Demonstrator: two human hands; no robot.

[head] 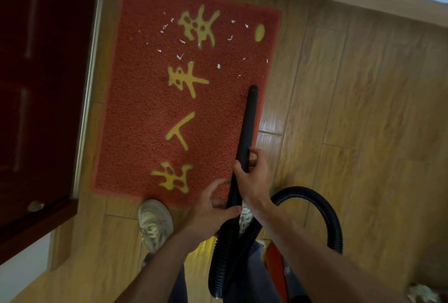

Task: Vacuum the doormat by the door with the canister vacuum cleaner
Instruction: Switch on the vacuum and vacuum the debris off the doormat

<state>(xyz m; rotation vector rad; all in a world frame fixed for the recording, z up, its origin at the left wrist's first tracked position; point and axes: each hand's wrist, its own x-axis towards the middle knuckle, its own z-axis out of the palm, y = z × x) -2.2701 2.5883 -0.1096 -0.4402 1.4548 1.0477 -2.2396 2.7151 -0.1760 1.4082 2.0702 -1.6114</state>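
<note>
From the head camera, a red, coarse-piled rectangular doormat (145, 118) with yellow brush-style characters lies flat on a glossy wood-pattern floor (351, 108), its long left edge just beside a dark red panelled door (41, 84). Small white paper scraps (179, 56) are scattered over the far half of the doormat, around the two farthest characters; the near half shows none.

A black, tapered plastic vacuum wand (249, 118) slants down over the doormat's right side, its tip resting near the right border, just short of the nearest scraps. The right hand (254, 179) grips the wand about midway, fingers wrapped round it from the right and thumb on the left. The left hand (211, 210) holds the wand's lower end, thumb laid across the tube and fingers curled round its left side.

Below the hands the wand joins a black ribbed hose (322, 205), which arcs out to the right over the floor and runs back down between the person's legs. A white laced sneaker (155, 222) stands on the floor just off the doormat's near edge
</note>
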